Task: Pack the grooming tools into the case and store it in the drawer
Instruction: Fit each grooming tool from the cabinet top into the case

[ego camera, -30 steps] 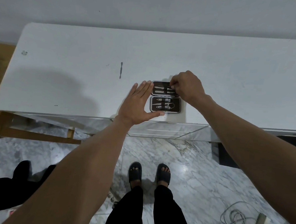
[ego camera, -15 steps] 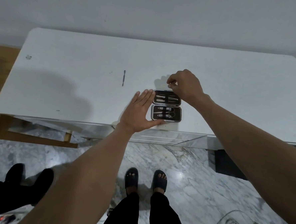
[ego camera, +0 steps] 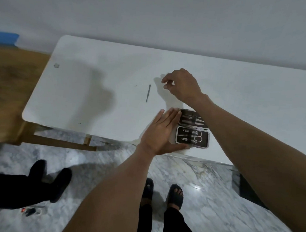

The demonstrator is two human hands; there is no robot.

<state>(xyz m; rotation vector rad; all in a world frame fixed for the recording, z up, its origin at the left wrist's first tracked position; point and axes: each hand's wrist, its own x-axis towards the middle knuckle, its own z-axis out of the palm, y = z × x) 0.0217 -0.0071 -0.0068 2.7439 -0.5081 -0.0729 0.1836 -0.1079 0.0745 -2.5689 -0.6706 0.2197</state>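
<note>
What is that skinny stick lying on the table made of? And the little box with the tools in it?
The stick looks like metal: thin, grey and dull, though it is too small to be sure. The box has a shiny silver rim, probably metal, and a dark lining inside, maybe leather-like or plastic. The tools in it glint silver, so likely steel. The table looks smooth, white and painted or coated.

Open case (ego camera: 192,129) near table (ego camera: 96,94) front edge, L hand (ego camera: 162,132) flat against it; R hand (ego camera: 182,86) loosely curled beside loose tool (ego camera: 148,93).
</note>
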